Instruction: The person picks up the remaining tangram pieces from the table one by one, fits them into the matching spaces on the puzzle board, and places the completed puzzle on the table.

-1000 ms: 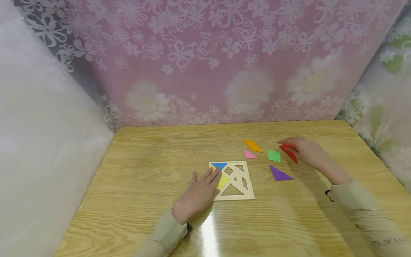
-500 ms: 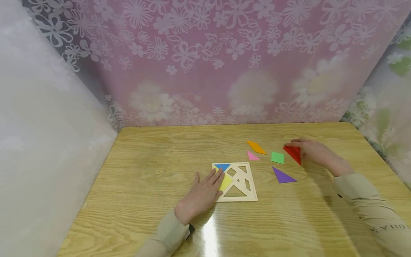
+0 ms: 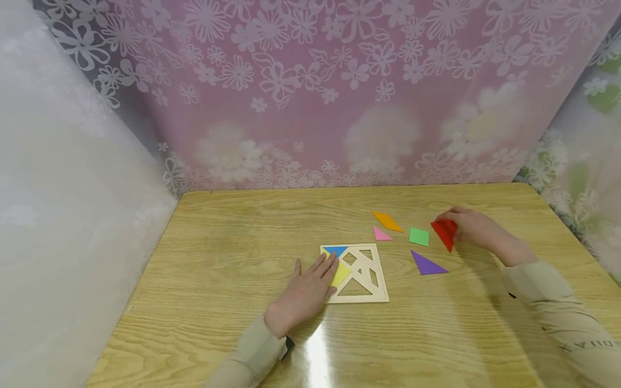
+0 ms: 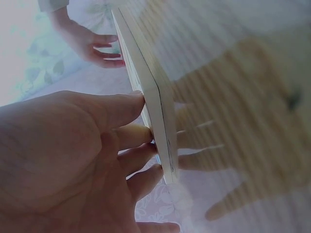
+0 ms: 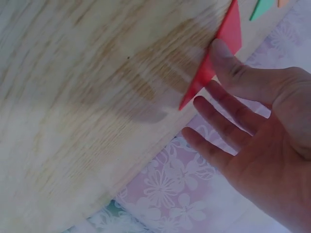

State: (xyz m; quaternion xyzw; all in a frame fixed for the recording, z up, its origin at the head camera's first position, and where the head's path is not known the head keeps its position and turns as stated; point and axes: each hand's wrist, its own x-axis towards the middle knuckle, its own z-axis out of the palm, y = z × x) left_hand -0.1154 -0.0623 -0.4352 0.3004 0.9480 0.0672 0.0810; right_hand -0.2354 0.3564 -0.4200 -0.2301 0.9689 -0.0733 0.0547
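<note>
The left hand [image 3: 302,293] lies over the left part of a wooden tangram board [image 3: 383,288], its fingers extended. Its fingertips rest on a yellow triangle [image 3: 342,275] and by a blue triangle [image 3: 333,251], both set in the board. The left wrist view shows the thumb and fingertips touching the board's edge side [image 4: 154,104]. At the right, the right hand [image 3: 477,229] pinches a red triangle [image 3: 445,233], tilted up from the table. In the right wrist view the thumb presses the red triangle [image 5: 231,36]; the other fingers are partly behind it.
Loose on the table [image 3: 233,258] lie an orange parallelogram [image 3: 387,221], a pink triangle [image 3: 381,234], a green square [image 3: 419,236] and a purple triangle [image 3: 427,264]. The board has several cut-out holes. A flowered curtain [image 3: 310,108] hangs behind the table.
The right hand has taken hold of the red triangle and tilted it up, turning it slightly. The left hand stays on the board. The head view has shifted slightly.
</note>
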